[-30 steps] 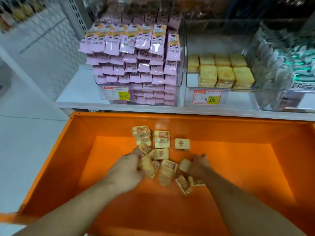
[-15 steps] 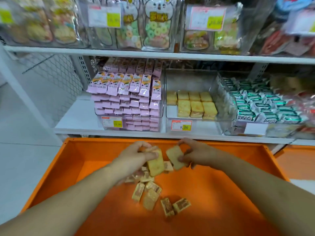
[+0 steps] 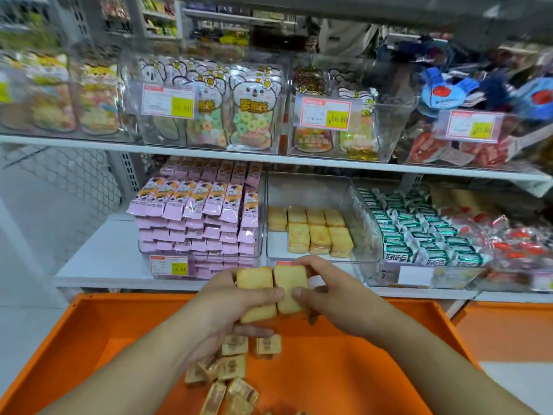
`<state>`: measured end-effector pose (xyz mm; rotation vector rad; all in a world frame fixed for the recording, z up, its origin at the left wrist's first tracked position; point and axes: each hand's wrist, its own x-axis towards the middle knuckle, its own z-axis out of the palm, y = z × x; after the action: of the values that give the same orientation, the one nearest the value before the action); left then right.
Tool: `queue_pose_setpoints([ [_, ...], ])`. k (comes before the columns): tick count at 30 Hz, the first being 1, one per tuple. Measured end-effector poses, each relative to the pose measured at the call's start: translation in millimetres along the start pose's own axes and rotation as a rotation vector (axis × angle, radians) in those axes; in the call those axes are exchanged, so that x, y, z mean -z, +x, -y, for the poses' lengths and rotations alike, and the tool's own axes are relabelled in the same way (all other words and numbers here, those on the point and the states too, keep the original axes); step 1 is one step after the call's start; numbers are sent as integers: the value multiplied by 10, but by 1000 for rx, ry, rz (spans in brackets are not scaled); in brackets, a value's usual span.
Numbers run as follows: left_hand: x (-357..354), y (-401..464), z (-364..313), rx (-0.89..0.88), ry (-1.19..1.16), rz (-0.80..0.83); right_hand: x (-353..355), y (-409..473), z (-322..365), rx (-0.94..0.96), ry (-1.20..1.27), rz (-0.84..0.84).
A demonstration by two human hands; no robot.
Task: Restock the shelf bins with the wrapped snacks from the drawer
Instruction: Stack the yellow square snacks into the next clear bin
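Hands up over the orange drawer [image 3: 98, 333], each gripping one wrapped cake. Left hand [image 3: 221, 307] has its fingers curled round the left cake [image 3: 254, 292], right hand [image 3: 332, 292] pinches the right cake [image 3: 290, 287], and the two cakes touch side by side. Clear bin [image 3: 311, 190] right behind them is only part full of the same cakes. Loose cakes [image 3: 233, 366] lie in the drawer, some hidden under the left wrist or cut off at the bottom edge. Upper shelf stuff is blurry.

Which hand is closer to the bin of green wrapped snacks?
Right. The right hand is below and left of the green-snack bin; the left hand is farther left.
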<state>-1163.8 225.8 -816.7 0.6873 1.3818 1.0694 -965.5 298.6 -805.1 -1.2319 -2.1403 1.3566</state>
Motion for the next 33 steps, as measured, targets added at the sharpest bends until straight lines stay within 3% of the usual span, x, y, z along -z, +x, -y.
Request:
queue_pose_setpoints([
  [4, -52, 79, -102, 3, -9, -19, 118, 60, 66, 53, -225, 35],
  [10, -268, 222, -153, -40, -5, -15, 123, 220, 123, 375, -613, 35],
  [14, -263, 332, -140, -33, -27, 27, 143, 310, 92, 451, -592, -40],
  [18, -240, 438, -117, -60, -132, 26, 253, 388, -1, 403, -527, -114],
  [20, -204, 487, -104, -157, 23, -29, 364, 466, -18, 312, -544, -178],
  [22, -138, 490, -87, -285, 325, -65, 480, 611, -51, 252, -547, -222],
  [27, -32, 506, 44, -489, 1070, 16, 591, 1197, -253, 189, -612, -249],
  [33, -23, 521, 13, -486, 1198, 27, 382, 1703, -456, 183, -624, -187],
])
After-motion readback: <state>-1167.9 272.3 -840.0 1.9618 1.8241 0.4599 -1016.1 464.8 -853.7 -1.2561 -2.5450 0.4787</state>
